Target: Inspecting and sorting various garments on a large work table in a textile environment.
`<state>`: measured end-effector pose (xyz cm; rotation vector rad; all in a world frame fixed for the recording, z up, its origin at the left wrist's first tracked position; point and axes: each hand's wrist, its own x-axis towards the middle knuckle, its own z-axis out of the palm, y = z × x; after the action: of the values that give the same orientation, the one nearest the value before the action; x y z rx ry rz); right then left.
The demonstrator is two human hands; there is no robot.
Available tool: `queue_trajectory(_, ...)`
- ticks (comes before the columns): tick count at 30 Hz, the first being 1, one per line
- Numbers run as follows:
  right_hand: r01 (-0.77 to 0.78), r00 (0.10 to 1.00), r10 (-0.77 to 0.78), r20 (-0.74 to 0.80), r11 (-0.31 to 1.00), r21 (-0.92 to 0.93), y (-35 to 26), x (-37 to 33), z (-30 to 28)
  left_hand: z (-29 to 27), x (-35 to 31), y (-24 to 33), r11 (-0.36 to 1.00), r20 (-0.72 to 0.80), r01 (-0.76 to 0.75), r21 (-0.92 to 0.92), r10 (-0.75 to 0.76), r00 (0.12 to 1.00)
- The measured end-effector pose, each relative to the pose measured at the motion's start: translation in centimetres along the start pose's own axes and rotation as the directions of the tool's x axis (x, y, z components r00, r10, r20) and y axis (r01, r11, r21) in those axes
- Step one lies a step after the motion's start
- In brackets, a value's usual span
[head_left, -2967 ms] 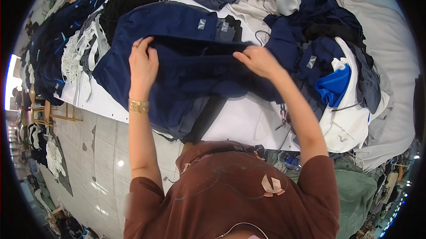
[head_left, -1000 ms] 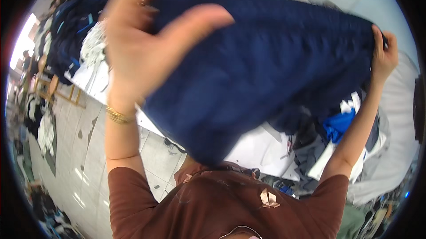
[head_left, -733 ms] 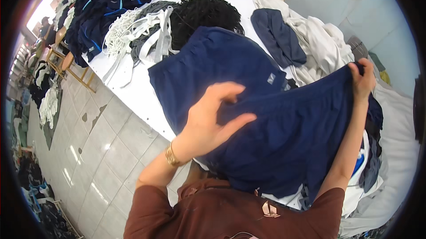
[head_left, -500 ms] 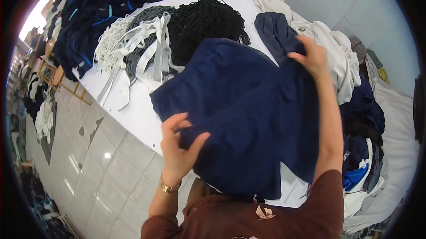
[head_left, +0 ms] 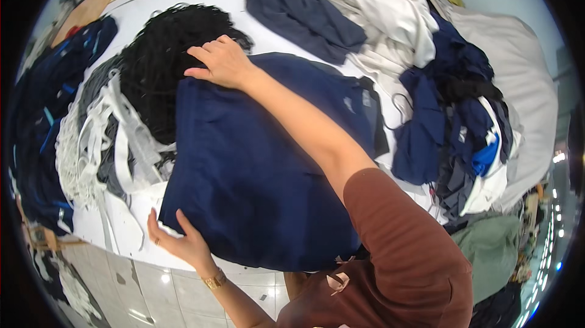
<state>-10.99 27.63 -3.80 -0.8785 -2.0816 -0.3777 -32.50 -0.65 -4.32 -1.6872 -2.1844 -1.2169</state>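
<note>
A pair of navy blue shorts [head_left: 262, 176] lies spread over the white table, its waistband edge toward the left. My right hand [head_left: 222, 63] is over the far left corner of the shorts, fingers stretched out and thumb apart, not closed on the cloth. Beside the near left corner, my left hand [head_left: 180, 239] is open with thumb and fingers spread; a gold-coloured watch circles that wrist. Past the right end of the shorts, dark garments with small pale marks [head_left: 365, 102] stick out from under or behind them.
Black cords [head_left: 177, 54] are heaped beyond my right hand, with white straps [head_left: 125, 151] to their left. Navy garments [head_left: 36, 121] lie at far left. A dark grey folded cloth [head_left: 304, 17], white fabric [head_left: 390, 11] and navy pieces [head_left: 420, 127] sit across the far and right sides.
The shorts have been turned and laid flatter, waistband to the left. My right hand has moved left from their far right side to the far left corner. The view has swung right.
</note>
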Motion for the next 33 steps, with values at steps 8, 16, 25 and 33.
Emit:
queue_trajectory(8, -0.337, 0.94, 0.34, -0.029, 0.913, -0.228, -0.5, -16.1, -23.0, -4.7, 2.5, 9.2, 0.478, -0.448, -0.678, -0.559, 0.514, 0.732)
queue_trajectory(16, -0.601, 0.702, 0.517, -0.489, 0.062, -0.797, 3.3, -31.2, -53.2, -14.8, -3.1, 31.6, -0.888, -0.961, 0.377, 0.261, -0.202, 0.19)
queue_trajectory(25, -0.882, 0.22, 0.583, -0.782, -0.224, -0.415, 10.3, -41.8, -71.0, -17.4, -12.9, 33.1, -0.779, -0.71, -0.279, -0.561, 0.28, 0.646)
queue_trajectory(33, -0.745, 0.532, 0.627, -0.569, 0.666, 0.039, 10.1, -23.3, -75.5, -18.4, -15.4, 37.2, -0.756, -0.718, -0.212, -0.619, 0.435, 0.544)
